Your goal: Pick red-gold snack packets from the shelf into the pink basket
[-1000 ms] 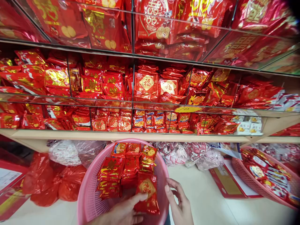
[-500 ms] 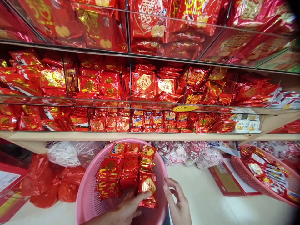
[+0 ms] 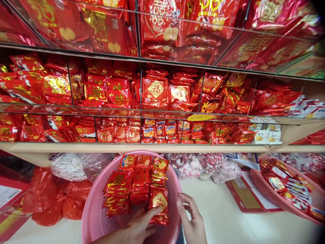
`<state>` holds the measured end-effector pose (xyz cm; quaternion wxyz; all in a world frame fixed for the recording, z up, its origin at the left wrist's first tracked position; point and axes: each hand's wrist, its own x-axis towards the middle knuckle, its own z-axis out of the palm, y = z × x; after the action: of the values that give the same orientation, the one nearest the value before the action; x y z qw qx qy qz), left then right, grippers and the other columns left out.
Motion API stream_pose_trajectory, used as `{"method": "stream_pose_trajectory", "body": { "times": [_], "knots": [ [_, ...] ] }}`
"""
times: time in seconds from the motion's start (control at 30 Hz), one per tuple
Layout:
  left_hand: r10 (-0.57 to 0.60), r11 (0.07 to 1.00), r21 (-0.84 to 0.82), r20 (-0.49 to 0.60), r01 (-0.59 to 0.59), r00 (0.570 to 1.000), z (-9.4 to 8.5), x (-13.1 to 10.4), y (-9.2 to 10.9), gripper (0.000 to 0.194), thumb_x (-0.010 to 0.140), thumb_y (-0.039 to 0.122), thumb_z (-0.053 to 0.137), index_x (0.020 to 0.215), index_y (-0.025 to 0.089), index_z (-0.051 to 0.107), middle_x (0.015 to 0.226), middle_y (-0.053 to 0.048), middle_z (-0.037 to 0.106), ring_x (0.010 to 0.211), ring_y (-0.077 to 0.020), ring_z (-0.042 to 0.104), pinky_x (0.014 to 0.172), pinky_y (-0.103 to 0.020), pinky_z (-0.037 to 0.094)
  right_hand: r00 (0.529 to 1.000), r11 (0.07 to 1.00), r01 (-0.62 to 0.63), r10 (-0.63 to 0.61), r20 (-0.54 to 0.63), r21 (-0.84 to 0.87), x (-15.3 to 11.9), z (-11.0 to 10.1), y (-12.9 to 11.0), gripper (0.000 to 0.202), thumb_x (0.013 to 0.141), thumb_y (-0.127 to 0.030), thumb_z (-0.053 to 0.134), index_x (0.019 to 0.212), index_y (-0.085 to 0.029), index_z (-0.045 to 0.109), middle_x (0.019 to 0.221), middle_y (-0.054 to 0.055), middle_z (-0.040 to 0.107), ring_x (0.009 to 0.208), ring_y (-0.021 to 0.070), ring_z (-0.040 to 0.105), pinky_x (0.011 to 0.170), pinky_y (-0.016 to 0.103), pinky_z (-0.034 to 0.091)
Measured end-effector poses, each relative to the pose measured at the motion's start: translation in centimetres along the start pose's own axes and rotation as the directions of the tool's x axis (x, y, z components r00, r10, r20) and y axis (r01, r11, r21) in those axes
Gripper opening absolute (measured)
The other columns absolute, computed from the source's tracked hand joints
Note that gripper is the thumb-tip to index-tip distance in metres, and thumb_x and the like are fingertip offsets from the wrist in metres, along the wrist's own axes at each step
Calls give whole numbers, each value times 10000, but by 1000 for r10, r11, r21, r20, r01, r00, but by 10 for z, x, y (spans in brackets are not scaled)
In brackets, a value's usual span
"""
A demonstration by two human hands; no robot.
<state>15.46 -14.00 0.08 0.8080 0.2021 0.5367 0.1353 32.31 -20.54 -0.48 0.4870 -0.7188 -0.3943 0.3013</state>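
1. Left hand (image 3: 138, 228) presses its fingers on a red packet (image 3: 159, 205) inside the pink basket (image 3: 93, 217).
2. Right hand (image 3: 193, 220), fingers spread and holding nothing, touches the basket rim.
3. Glass shelves (image 3: 142, 112) of red packets stand above a pale floor (image 3: 223, 217).

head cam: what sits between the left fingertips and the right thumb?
In the head view, one red foil snack packet with a gold emblem lies between the left hand and right hand, near the pink basket rim. The left fingertips touch it.

Red foil snack packet (image 3: 159, 205) with gold emblem, lying flat among stacked packets in pink basket (image 3: 95, 210)
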Motion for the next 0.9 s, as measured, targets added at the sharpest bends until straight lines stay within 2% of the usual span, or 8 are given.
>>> {"method": "stream_pose_trajectory", "body": {
  "times": [0.23, 0.43, 0.53, 0.63, 0.8, 0.9],
  "knots": [
    [-45, 998, -38, -2, 45, 999, -4, 1, -4, 681, 630, 422, 763, 1207, 159, 514, 1141, -111, 685, 990, -245, 627, 831, -318, 436, 1000, 1000, -11, 11, 5, 1, 0, 1, -3, 374, 837, -514, 516, 1079, -247, 619, 1137, 81, 616, 1105, 255, 538, 943, 402, 451],
    [-57, 997, -52, -12, 56, 998, -2, 6, 0, 663, 618, 411, 773, 1176, 148, 531, 1142, -117, 683, 962, -237, 636, 797, -306, 446, 1000, 1000, 12, -12, -4, -8, 0, 0, -1, 355, 840, -490, 525, 1083, -250, 623, 1136, 80, 621, 1089, 247, 556, 928, 385, 471],
    [-30, 997, -68, 8, 30, 1000, 0, 10, 4, 627, 636, 389, 765, 1168, 146, 542, 1125, -118, 688, 909, -227, 648, 761, -300, 449, 999, 999, 38, -38, -11, -17, 1, 0, 0, 337, 843, -473, 529, 1077, -253, 631, 1122, 76, 634, 1077, 241, 570, 911, 369, 487],
    [18, 997, -78, 18, -16, 1000, 1, 15, 3, 597, 648, 367, 762, 1160, 144, 549, 1115, -122, 689, 944, -236, 645, 767, -299, 453, 998, 998, 54, -55, -36, -22, 1, 1, -1, 332, 844, -473, 525, 1055, -245, 641, 1101, 81, 644, 1058, 240, 583, 893, 367, 502],
    [64, 993, -89, -87, -72, 994, -5, 25, -9, 571, 641, 342, 778, 1138, 194, 537, 1223, -103, 635, 1087, -259, 599, 835, -329, 467, 997, 997, 73, -74, -36, -24, 1, 1, 2, 321, 843, -460, 532, 1049, -242, 647, 1090, 80, 654, 1044, 237, 596, 874, 355, 517],
    [93, 988, -114, -131, -108, 987, -6, 28, -16, 553, 642, 341, 771, 1115, 194, 524, 1247, -111, 611, 1107, -262, 587, 849, -332, 469, 997, 997, 70, -70, -30, -15, 0, 0, 2, 321, 840, -461, 538, 1036, -234, 652, 1086, 86, 656, 1033, 243, 601, 863, 358, 520]
  ]
}}
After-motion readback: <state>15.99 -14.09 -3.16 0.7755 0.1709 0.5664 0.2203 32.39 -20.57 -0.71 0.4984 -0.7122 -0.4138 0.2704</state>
